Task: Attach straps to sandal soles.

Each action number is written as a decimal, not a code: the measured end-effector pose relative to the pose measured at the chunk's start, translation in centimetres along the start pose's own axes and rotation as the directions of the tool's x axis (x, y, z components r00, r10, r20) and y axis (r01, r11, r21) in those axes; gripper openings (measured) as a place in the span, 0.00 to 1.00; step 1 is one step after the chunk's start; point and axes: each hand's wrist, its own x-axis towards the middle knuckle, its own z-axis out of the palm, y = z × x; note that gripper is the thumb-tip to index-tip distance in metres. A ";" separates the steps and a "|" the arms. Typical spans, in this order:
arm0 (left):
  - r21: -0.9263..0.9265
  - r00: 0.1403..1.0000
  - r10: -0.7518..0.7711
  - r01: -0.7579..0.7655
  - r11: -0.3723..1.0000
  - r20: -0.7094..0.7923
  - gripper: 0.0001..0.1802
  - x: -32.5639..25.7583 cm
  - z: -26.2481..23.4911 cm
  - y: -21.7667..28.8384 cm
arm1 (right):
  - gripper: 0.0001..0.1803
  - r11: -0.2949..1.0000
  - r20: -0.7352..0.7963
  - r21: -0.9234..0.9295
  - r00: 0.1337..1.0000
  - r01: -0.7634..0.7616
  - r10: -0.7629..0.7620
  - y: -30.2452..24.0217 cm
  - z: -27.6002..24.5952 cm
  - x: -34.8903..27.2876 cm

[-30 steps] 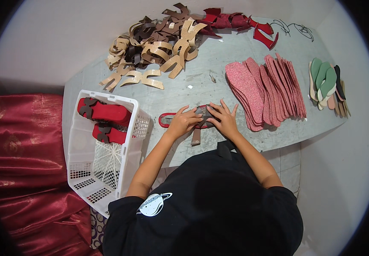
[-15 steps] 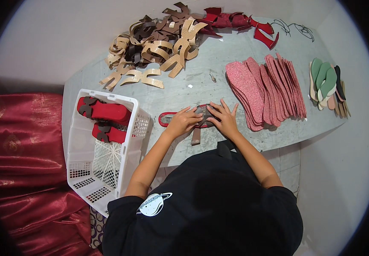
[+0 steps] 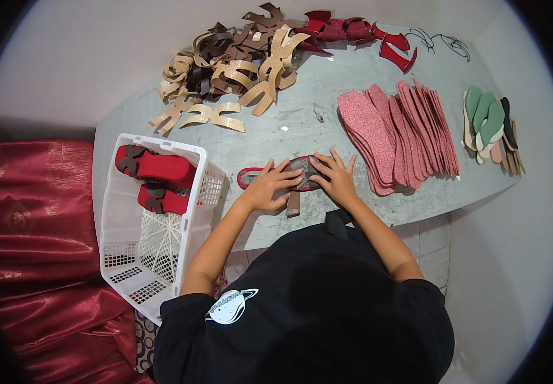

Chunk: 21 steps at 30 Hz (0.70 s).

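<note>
A red-edged sandal sole (image 3: pixel 247 174) lies on the table in front of me, with a brown strap piece (image 3: pixel 293 206) across it; one strap end sticks out toward me. From the left, my left hand (image 3: pixel 268 187) reaches over the sole, fingers stretched and fingertips on the strap area. My right hand (image 3: pixel 337 179) lies over the sole's right end with spread fingers, pressing on the brown strap. Both hands are open, and between them they cover much of the sole.
A white plastic basket (image 3: pixel 204 168) at left holds red sandals (image 3: pixel 169 169) with brown straps. Brown and beige strap pieces (image 3: pixel 222 67) are heaped at the back, near dark red pieces (image 3: pixel 347 30). Pink insoles (image 3: pixel 398 141) stand stacked to the right, beyond them green and beige soles (image 3: pixel 487 118).
My left hand has shifted slightly left and toward me, uncovering more of the sole. My right hand stays nearly in place on the strap.
</note>
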 end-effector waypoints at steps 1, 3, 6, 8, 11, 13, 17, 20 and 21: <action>0.018 0.999 -0.012 0.011 1.000 0.045 0.33 -0.1 -0.2 0.0 | 0.24 1.000 -0.004 -0.007 1.000 -0.004 0.004 0.1 0.0 0.0; 0.036 0.996 -0.025 0.022 0.999 0.090 0.37 -0.3 -0.5 0.3 | 0.24 1.000 -0.005 -0.006 1.000 -0.002 0.002 0.1 0.0 0.0; 0.062 0.990 -0.055 0.047 0.997 0.132 0.43 -0.5 -0.5 0.4 | 0.24 1.000 0.006 0.000 1.000 -0.004 0.004 0.0 -0.1 0.0; 0.088 0.995 -0.069 0.062 0.994 0.077 0.42 -0.7 -0.2 0.5 | 0.25 1.000 0.019 0.005 1.000 -0.010 0.010 0.0 -0.1 0.0; 0.138 0.997 -0.065 0.059 0.989 0.036 0.41 -0.8 0.3 0.3 | 0.25 1.000 0.018 0.004 1.000 -0.007 0.007 0.0 -0.1 0.0; 0.170 0.998 -0.066 0.063 0.983 0.016 0.41 -0.9 0.8 0.2 | 0.25 1.000 0.014 0.004 1.000 -0.006 0.005 0.0 -0.1 0.0; 0.253 0.998 -0.044 0.056 0.966 -0.053 0.40 -1.1 1.6 0.0 | 0.25 1.000 0.012 -0.001 1.000 -0.013 0.013 0.0 -0.1 0.0; 0.272 0.994 -0.028 0.057 0.961 -0.107 0.40 -1.1 2.3 -0.1 | 0.25 1.000 0.006 -0.005 1.000 -0.003 0.003 0.0 0.0 0.0; 0.272 0.994 -0.028 0.057 0.961 -0.107 0.40 -1.1 2.4 -0.1 | 0.25 1.000 0.007 -0.006 1.000 -0.001 0.001 0.0 0.0 0.0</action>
